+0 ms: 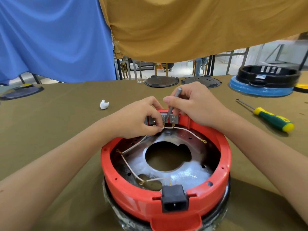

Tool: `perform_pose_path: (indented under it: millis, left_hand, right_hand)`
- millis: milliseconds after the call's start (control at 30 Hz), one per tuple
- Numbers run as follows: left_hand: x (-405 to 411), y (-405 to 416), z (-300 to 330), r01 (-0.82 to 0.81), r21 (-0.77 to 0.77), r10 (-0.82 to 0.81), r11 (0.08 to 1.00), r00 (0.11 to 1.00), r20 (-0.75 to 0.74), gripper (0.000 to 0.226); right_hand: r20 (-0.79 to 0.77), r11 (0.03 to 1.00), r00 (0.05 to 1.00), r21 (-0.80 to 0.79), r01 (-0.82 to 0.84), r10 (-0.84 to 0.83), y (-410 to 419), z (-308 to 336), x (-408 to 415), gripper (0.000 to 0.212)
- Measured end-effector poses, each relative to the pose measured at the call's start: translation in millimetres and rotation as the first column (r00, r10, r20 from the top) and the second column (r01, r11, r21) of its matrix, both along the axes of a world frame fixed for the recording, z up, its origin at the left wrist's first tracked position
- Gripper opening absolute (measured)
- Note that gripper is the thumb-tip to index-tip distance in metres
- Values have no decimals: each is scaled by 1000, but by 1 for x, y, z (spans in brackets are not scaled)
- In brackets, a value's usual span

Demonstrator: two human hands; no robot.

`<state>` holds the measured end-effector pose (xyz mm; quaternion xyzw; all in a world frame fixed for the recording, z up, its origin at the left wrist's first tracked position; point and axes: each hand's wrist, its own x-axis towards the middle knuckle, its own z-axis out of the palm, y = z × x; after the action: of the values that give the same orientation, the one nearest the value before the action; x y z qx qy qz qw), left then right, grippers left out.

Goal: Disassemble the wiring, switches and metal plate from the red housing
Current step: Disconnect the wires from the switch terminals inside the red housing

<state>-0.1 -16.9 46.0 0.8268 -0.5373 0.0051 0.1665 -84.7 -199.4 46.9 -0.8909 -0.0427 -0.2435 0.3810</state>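
Red housing holds plate, wires and, likely, switches; left hand pinches a wire, right hand grips a tool. Early going.

Green-yellow screwdriver, white wad on table.

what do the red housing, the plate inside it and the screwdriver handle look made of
Red housing: likely moulded plastic, matte, with uniform colour and moulded holes. Plate: metal, apparently; silvery and glossy with whitish glare. Screwdriver handle: looks like plastic or rubber, green and yellow, smooth.
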Motion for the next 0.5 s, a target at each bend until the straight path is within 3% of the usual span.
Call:
perform_pose_path:
  millis: [233,500]
  left_hand:
    - [-1,0,1,-5,12,5,1000,1000,-2,6]
    - [-1,0,1,2,7,-2,1000,1000,-14,4]
  right_hand:
    - [-20,995,1000,99,0,2,-2,-1,3,28]
    - [53,1000,999,17,11,-12,-1,-4,-3,26]
